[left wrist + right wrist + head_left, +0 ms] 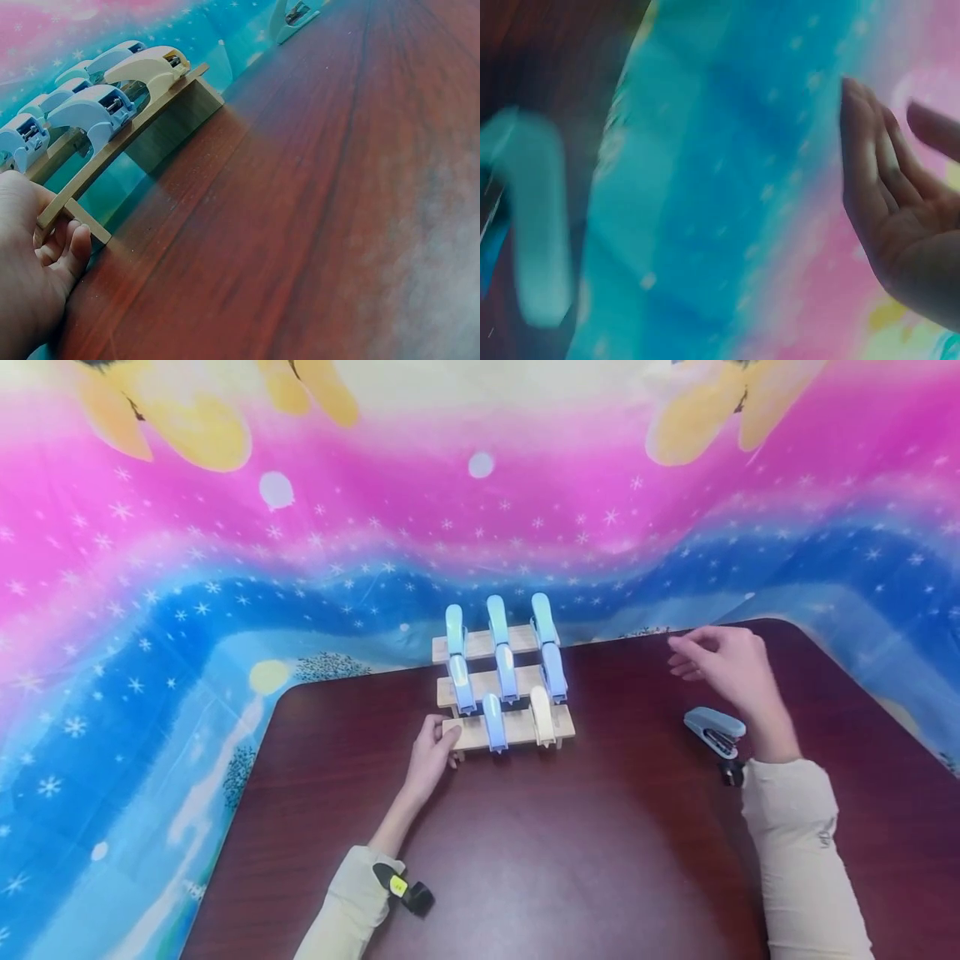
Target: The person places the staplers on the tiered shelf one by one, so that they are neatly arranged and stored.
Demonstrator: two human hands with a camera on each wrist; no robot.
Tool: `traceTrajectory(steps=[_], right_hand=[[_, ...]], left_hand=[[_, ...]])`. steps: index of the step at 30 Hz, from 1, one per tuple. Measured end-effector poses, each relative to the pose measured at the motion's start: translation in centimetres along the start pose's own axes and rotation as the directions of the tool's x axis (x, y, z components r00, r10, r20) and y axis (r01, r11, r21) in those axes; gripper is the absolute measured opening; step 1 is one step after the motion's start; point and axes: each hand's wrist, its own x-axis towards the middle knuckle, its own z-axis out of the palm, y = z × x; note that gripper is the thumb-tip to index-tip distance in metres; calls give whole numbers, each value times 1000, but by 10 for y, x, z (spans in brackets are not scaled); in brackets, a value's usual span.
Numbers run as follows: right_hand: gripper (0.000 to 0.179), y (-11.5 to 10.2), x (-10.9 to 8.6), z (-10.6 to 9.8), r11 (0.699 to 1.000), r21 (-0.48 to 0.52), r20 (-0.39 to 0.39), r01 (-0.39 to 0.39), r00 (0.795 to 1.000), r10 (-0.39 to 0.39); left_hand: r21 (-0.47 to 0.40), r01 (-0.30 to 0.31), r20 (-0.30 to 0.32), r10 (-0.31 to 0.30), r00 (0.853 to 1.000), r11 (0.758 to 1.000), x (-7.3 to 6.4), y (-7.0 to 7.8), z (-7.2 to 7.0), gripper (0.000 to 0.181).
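Note:
A tiered wooden rack (512,727) stands toward the back of the table, carrying staplers on three steps. Mint-green staplers (498,620) fill the top step and bluish-purple ones (507,673) the middle step. On the front step sit one bluish-purple stapler (494,723) and one cream stapler (542,716). My left hand (431,752) grips the left end of the front step, thumb on top and fingers beneath. My right hand (726,662), holding nothing, is raised with loosely bent fingers behind a grey-green stapler (715,732) lying on the table; that stapler is blurred in the right wrist view.
The dark reddish-brown table (525,852) extends in front of the rack and to both sides. Right behind its far edge hangs a pink and blue patterned cloth (360,527), which also runs along the left and right sides.

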Motion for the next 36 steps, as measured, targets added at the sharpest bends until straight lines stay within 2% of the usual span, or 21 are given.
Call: traceTrajectory(steps=[2, 5, 7, 8, 10, 12, 14, 16, 18, 19, 24, 26, 28, 30, 33, 36], right_hand=[[41, 18, 3, -12, 998, -65, 91, -21, 995, 27], [47, 44, 5, -26, 979, -199, 241, -49, 966, 97], [52, 57, 3, -32, 954, -294, 340, -49, 928, 152], [52, 62, 2, -34, 941, -334, 388, -56, 902, 191], [43, 69, 0, -34, 926, -374, 464, -48, 855, 232], [27, 72, 1, -32, 921, -390, 516, -8, 826, 226], [22, 72, 4, -27, 931, -363, 533, 42, 829, 171], [31, 71, 7, -22, 934, -343, 519, 99, 849, 100], [35, 70, 9, -20, 933, -341, 494, 116, 866, 73], [35, 70, 9, -19, 932, -345, 491, 114, 868, 75], [44, 74, 6, -21, 924, -374, 550, 80, 821, 151], [42, 76, 6, -21, 917, -389, 555, 84, 816, 161], [41, 78, 6, -21, 921, -387, 541, 52, 821, 182], [46, 80, 7, -20, 932, -363, 541, 4, 815, 207], [51, 81, 7, -18, 954, -283, 571, -94, 783, 247], [45, 80, 7, -18, 965, -215, 589, -148, 769, 249]], left_hand=[[-4, 3, -2, -3, 1000, 1000, 1, -1, 0, 29], [-4, 18, 1, -18, 1000, 1000, 2, -1, -1, 30], [-3, 21, 4, -21, 1000, 1000, 2, -1, -1, 30], [-5, 22, 4, -22, 1000, 1000, 1, -1, -1, 30], [-9, 16, 2, -16, 1000, 1000, 1, -1, -2, 30], [-6, 13, 1, -13, 1000, 1000, 1, -1, -3, 30], [-5, 11, -3, -11, 1000, 1000, 1, 0, -4, 30], [0, 9, -4, -9, 1000, 1000, 1, -1, -4, 30], [6, 8, 3, -8, 1000, 1000, 1, -1, -3, 31], [7, 7, 5, -8, 1000, 1000, 1, -1, -3, 32], [-3, 6, 3, -6, 1000, 1000, 1, -1, -2, 31], [-8, 3, 1, -3, 1000, 1000, 1, -1, -2, 30], [-5, 0, 3, 0, 1000, 1000, 2, -1, -1, 30], [0, 0, 6, 0, 1000, 1000, 2, -2, 0, 30], [-2, 3, 4, -3, 1000, 1000, 2, -1, 0, 29], [-2, 0, 1, 0, 1000, 1000, 1, 0, 0, 29]])
